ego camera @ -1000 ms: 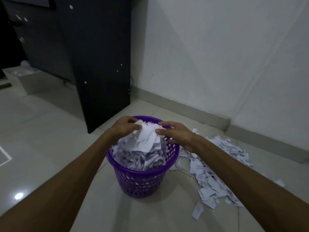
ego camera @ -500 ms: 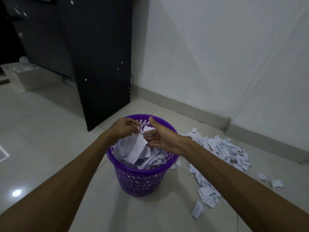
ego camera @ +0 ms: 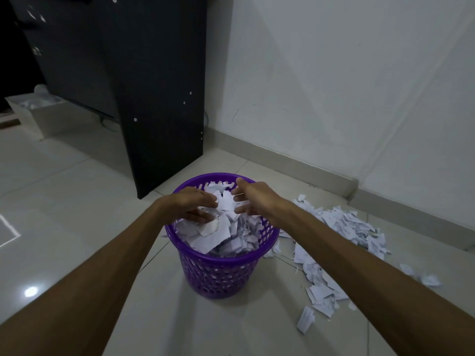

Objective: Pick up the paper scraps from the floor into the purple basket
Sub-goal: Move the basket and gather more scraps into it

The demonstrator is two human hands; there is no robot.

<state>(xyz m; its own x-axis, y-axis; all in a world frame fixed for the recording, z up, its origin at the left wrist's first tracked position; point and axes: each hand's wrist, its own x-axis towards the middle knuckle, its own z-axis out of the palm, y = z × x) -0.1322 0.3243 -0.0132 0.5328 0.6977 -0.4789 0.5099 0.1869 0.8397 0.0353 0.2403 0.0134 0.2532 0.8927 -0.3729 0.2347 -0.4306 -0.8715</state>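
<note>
Black cabinet panel (ego camera: 159,98) stands at the left on the tiled floor (ego camera: 64,201). Your left hand (ego camera: 189,204) and right hand (ego camera: 253,199) hover over the purple basket (ego camera: 218,273) — fingers spread loose, gripping nothing, touching the paper heaped inside (ego camera: 218,235). More paper scraps (ego camera: 334,240) lie on the floor just right of the basket, below the white wall (ego camera: 334,86).

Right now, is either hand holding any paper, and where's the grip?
Nothing is held. Both the left hand and right hand are open over the basket, fingers spread above the scraps inside it.
</note>
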